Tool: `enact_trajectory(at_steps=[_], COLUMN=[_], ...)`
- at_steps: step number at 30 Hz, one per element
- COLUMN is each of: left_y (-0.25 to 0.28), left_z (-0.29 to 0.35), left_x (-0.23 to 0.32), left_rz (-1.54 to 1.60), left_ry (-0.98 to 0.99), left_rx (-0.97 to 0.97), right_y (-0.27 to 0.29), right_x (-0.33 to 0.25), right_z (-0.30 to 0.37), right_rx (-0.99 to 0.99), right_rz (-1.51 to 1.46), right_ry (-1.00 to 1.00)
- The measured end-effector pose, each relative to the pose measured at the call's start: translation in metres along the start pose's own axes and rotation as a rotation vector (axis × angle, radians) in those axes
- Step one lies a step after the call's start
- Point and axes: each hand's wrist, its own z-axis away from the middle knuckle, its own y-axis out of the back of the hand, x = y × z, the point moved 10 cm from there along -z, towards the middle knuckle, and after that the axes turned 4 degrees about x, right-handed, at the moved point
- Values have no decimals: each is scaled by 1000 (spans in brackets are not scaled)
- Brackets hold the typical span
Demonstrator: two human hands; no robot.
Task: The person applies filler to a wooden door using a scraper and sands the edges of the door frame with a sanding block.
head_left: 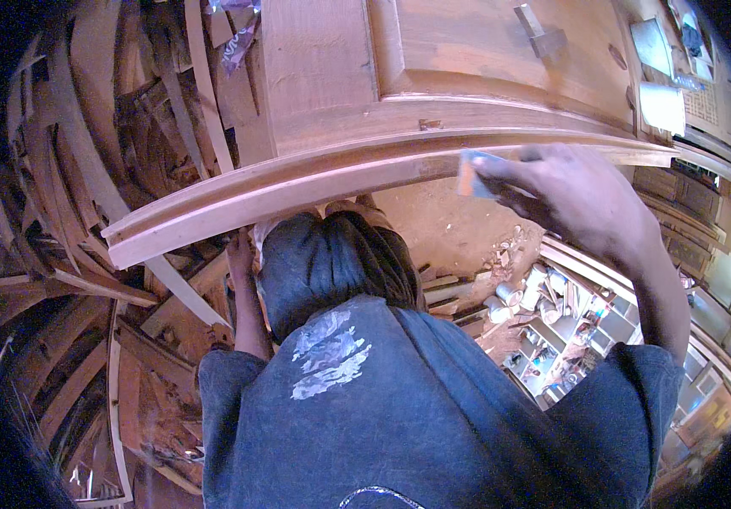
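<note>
A long wooden beam with a stepped, moulded edge (314,191) runs across in front of me, along a panelled wooden door. My right hand (565,182) is closed on a small flat blue and orange piece (477,174), whose exact kind I cannot make out. It is held at the beam's near face, right of the middle; whether it touches the wood is unclear. My left hand (240,252) is just under the beam on the left, its fingers mostly hidden. The panelled wooden door (467,51) lies beyond the beam.
A T-shaped wooden piece (539,34) rests on the door. Many loose boards (85,127) crowd the left side. Paint tins (508,295) and a cluttered shelved case (569,331) stand below on the right. Wood shavings (505,246) are scattered over the brown floor (425,220).
</note>
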Motion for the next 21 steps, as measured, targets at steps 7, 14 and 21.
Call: enact_trajectory(at_steps=[7, 14, 21], left_y=[-18, -33, -40], left_z=[-12, -19, -22], left_x=[-41, -1, -23], left_rz=[6, -72, 12], left_ry=[100, -50, -72], left_rx=[-41, -118, -39], right_y=[10, -5, -24], right_x=[-14, 6, 70], right_z=[24, 9, 65], right_rx=[252, 174, 378], right_rz=[-42, -7, -424], right_ry=[24, -32, -155])
